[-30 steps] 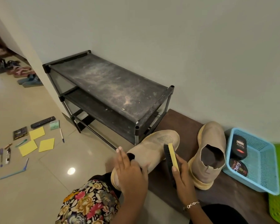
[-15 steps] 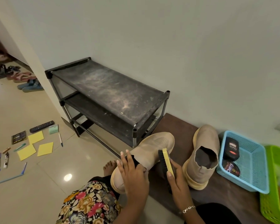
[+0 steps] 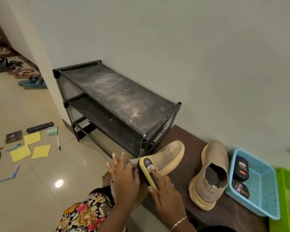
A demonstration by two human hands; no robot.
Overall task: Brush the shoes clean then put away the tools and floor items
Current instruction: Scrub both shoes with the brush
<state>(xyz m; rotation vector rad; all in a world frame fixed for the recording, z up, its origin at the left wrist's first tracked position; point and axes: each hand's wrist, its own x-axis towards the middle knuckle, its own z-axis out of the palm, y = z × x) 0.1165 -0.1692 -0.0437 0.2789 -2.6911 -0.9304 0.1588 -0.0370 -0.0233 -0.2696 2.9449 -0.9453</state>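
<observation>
Steadying the shoe (image 3: 169, 156) at the near-left corner of the counter (image 3: 192, 158), the left hand (image 3: 124, 178) presses flat-fingered on its heel so the right hand (image 3: 164, 190), gripping the brush (image 3: 148, 168), can scrub without it sliding.

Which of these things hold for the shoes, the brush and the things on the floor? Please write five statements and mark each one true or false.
1. The right hand holds a yellow-backed brush against a beige shoe. True.
2. The second shoe lies inside the blue basket. False: it stands on the brown bench, beside the basket.
3. The remote control lies on the brown bench. False: it lies on the floor.
4. Three yellow notes lie on the floor. True.
5. The left hand grips the brush. False: it rests on the heel of the beige shoe, its fingers straight.
</observation>
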